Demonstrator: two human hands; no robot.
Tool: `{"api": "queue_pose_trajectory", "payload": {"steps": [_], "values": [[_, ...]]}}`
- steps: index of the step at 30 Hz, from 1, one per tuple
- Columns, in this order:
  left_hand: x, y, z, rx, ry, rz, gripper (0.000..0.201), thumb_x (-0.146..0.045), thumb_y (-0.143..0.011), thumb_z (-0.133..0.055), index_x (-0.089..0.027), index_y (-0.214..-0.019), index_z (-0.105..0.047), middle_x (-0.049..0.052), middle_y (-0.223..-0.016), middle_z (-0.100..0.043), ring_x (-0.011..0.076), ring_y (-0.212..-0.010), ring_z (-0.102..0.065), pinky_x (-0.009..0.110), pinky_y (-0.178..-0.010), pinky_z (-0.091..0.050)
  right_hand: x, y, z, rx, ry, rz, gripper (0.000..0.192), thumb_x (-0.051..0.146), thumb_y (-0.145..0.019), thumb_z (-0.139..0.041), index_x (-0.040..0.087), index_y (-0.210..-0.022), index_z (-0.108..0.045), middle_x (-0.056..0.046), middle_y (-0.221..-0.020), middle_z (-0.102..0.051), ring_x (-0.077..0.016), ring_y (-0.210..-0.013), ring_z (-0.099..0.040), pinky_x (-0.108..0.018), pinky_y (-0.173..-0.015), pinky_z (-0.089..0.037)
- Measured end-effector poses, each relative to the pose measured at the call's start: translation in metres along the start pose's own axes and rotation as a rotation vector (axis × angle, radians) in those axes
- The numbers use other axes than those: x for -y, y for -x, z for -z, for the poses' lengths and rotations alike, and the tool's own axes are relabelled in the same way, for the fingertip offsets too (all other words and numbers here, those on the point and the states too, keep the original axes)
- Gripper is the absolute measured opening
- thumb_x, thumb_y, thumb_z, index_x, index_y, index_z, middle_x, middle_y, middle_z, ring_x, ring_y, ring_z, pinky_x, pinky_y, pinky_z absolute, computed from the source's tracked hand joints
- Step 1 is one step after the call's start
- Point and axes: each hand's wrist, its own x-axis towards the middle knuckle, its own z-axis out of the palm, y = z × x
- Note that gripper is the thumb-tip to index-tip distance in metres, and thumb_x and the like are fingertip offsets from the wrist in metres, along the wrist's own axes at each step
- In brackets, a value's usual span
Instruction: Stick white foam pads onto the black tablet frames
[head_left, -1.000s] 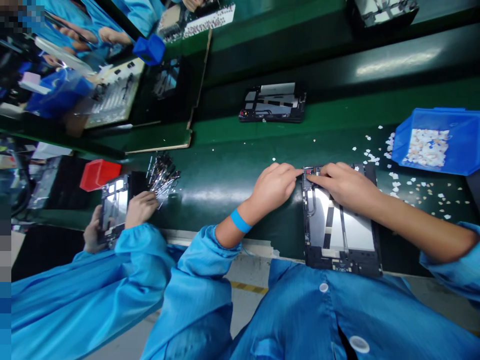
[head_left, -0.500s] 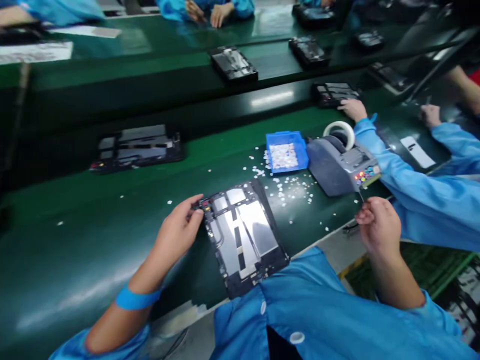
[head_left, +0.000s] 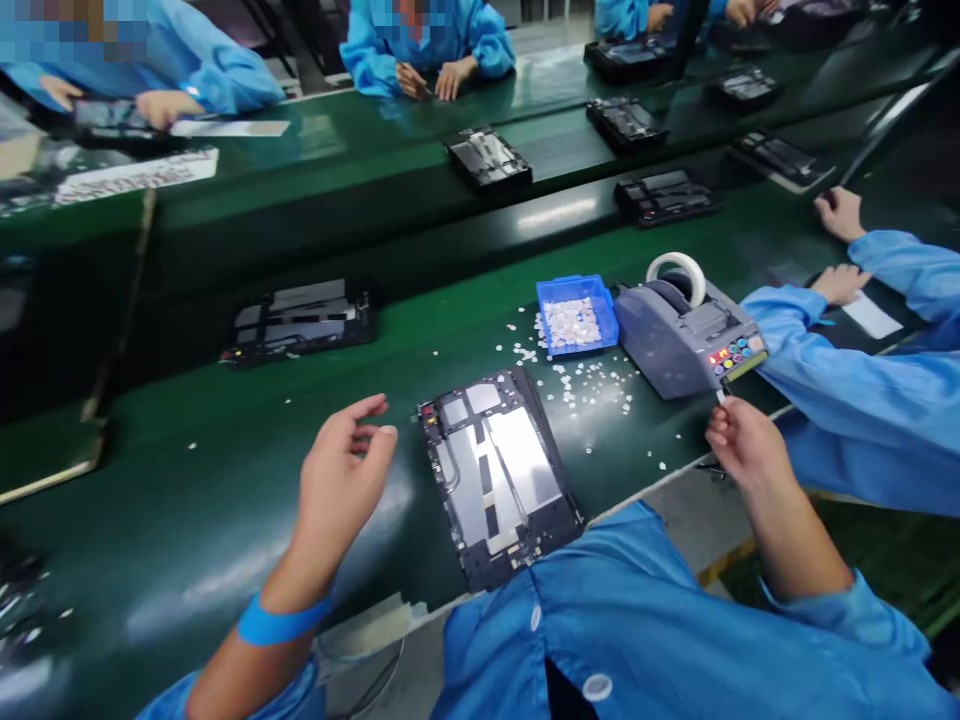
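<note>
An opened tablet (head_left: 499, 475) with its inner parts showing lies on the green table in front of my body. My left hand (head_left: 345, 465) hovers just left of its upper corner, fingers apart and holding nothing. At the front of a grey tape dispenser (head_left: 667, 330), my right hand (head_left: 746, 440) pinches the end of a short piece of pale tape (head_left: 721, 396). A white tape roll (head_left: 679, 268) sits on top of the dispenser. Beside the dispenser stands a blue tray (head_left: 577, 345) with many small white pieces.
Loose white bits (head_left: 592, 385) are scattered around the tray. Another opened tablet (head_left: 300, 320) lies farther left, and several more stand along the line. A co-worker's sleeve (head_left: 795, 330) reaches in behind the dispenser; other people sit across the table.
My left hand has let go of the tablet's corner and moved left. The right hand stays at the dispenser. The co-worker's hand on the right has left a far tablet.
</note>
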Motion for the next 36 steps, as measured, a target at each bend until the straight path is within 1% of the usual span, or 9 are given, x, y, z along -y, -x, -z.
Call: {"api": "queue_pose_trajectory", "payload": {"steps": [3, 8, 11, 13, 16, 18, 21, 25, 36], "values": [[-0.014, 0.02, -0.006, 0.07, 0.216, 0.034, 0.041, -0.04, -0.089, -0.061, -0.018, -0.123, -0.066, 0.01, -0.114, -0.074, 0.0195, -0.089, -0.067, 0.033, -0.081, -0.054, -0.017, 0.041, -0.036, 0.137, 0.077, -0.011, 0.029, 0.036, -0.07, -0.087, 0.02, -0.078, -0.063, 0.004, -0.064, -0.058, -0.0075, -0.051, -0.049, -0.017, -0.042, -0.039], [-0.045, 0.045, -0.033, 0.404, 0.701, 0.11, 0.036, -0.03, -0.082, -0.071, -0.018, -0.116, -0.066, 0.008, -0.104, -0.072, 0.0152, -0.084, -0.066, 0.028, -0.076, -0.053, -0.047, 0.097, -0.148, 0.634, 0.344, 0.082, 0.021, 0.039, -0.087, -0.076, 0.021, -0.082, -0.067, 0.001, -0.068, -0.065, -0.012, -0.058, -0.056, -0.024, -0.052, -0.045], [-0.044, 0.05, -0.042, 0.343, 0.891, 0.209, 0.026, -0.033, -0.083, -0.073, -0.018, -0.103, -0.066, 0.005, -0.093, -0.07, 0.0126, -0.077, -0.062, 0.026, -0.072, -0.05, -0.062, 0.12, -0.204, 0.84, 0.445, 0.162, 0.023, 0.042, -0.093, -0.069, 0.02, -0.083, -0.068, 0.001, -0.067, -0.064, -0.0136, -0.06, -0.057, -0.026, -0.056, -0.046], [-0.034, 0.05, -0.039, 0.238, 0.916, 0.252, 0.02, -0.035, -0.086, -0.071, -0.018, -0.091, -0.063, 0.001, -0.082, -0.065, 0.0112, -0.07, -0.057, 0.025, -0.068, -0.047, -0.068, 0.124, -0.223, 0.939, 0.501, 0.208, 0.025, 0.043, -0.096, -0.065, 0.02, -0.087, -0.069, 0.001, -0.069, -0.066, -0.0146, -0.061, -0.059, -0.027, -0.057, -0.047], [-0.012, 0.043, -0.022, 0.154, 0.817, 0.244, 0.016, -0.034, -0.09, -0.065, -0.019, -0.087, -0.061, -0.001, -0.077, -0.063, 0.0114, -0.068, -0.056, 0.025, -0.066, -0.047, -0.071, 0.111, -0.235, 1.03, 0.662, 0.379, 0.023, 0.04, -0.1, -0.059, 0.021, -0.101, -0.073, -0.002, -0.082, -0.074, -0.0172, -0.069, -0.065, -0.03, -0.063, -0.051], [0.003, 0.034, -0.009, 0.131, 0.62, 0.153, 0.012, -0.03, -0.093, -0.062, -0.019, -0.089, -0.062, 0.002, -0.083, -0.069, 0.0137, -0.074, -0.061, 0.027, -0.071, -0.05, -0.069, 0.092, -0.24, 1.021, 0.811, 0.666, 0.024, 0.034, -0.102, -0.056, 0.022, -0.111, -0.074, -0.005, -0.098, -0.077, -0.0206, -0.084, -0.07, -0.035, -0.076, -0.054], [0.017, 0.02, 0.0, 0.166, 0.208, -0.162, 0.009, -0.021, -0.095, -0.059, -0.02, -0.088, -0.063, 0.006, -0.106, -0.077, 0.0203, -0.101, -0.068, 0.037, -0.093, -0.052, -0.064, 0.066, -0.253, 1.002, 1.057, 1.157, 0.033, 0.023, -0.104, -0.049, 0.021, -0.126, -0.073, -0.01, -0.112, -0.074, -0.0248, -0.102, -0.066, -0.038, -0.088, -0.05], [0.023, 0.012, -0.01, 0.244, -0.22, -0.478, 0.012, -0.017, -0.099, -0.055, -0.02, -0.091, -0.064, 0.009, -0.134, -0.073, 0.0269, -0.12, -0.063, 0.046, -0.104, -0.048, -0.063, 0.05, -0.267, 1.095, 1.312, 1.549, 0.04, 0.017, -0.104, -0.047, 0.025, -0.135, -0.07, -0.01, -0.107, -0.07, -0.0225, -0.086, -0.055, -0.034, -0.074, -0.039], [0.014, 0.008, -0.013, 0.27, -0.512, -0.602, 0.021, -0.016, -0.1, -0.052, -0.017, -0.114, -0.067, 0.01, -0.141, -0.067, 0.0284, -0.121, -0.061, 0.044, -0.103, -0.047, -0.063, 0.045, -0.265, 1.147, 1.409, 1.765, 0.039, 0.015, -0.101, -0.051, 0.018, -0.136, -0.068, -0.012, -0.113, -0.071, -0.0245, -0.089, -0.051, -0.037, -0.076, -0.037]]}}
